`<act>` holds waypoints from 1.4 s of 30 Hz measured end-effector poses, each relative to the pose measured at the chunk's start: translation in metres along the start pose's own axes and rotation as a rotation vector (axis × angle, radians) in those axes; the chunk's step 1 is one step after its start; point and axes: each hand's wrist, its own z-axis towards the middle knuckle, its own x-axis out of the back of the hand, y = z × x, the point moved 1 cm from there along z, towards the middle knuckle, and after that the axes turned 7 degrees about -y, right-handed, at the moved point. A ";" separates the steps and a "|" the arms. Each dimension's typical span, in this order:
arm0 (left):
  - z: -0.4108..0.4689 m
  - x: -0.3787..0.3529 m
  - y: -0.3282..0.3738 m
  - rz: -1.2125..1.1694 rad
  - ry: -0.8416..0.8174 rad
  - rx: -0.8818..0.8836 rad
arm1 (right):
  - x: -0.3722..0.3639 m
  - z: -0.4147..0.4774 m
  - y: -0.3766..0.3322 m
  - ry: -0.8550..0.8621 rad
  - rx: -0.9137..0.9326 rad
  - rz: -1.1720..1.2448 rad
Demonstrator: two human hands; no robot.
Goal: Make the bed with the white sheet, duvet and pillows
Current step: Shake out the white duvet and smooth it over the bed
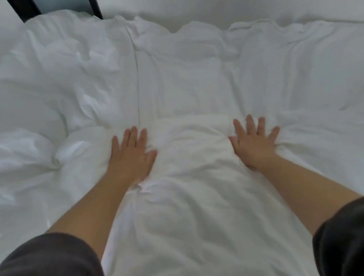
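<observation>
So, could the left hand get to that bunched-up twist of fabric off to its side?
Probably yes. The left hand presses flat on the duvet, holding nothing, and the twist lies close beside it with only rumpled white fabric between, nothing blocking.

Matt, creased white cloth duvet (183,82); dark cloth sleeves (45,271)
</observation>
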 end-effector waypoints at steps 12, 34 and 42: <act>-0.076 0.082 -0.238 0.267 0.092 0.349 | 0.043 -0.064 -0.259 -0.034 0.561 0.164; -0.243 -0.052 -0.371 -1.082 0.415 1.392 | 0.043 -0.151 -0.387 -0.145 0.672 0.046; -0.266 -0.021 -0.363 -2.168 0.631 0.918 | 0.046 -0.189 -0.398 -0.169 0.726 0.144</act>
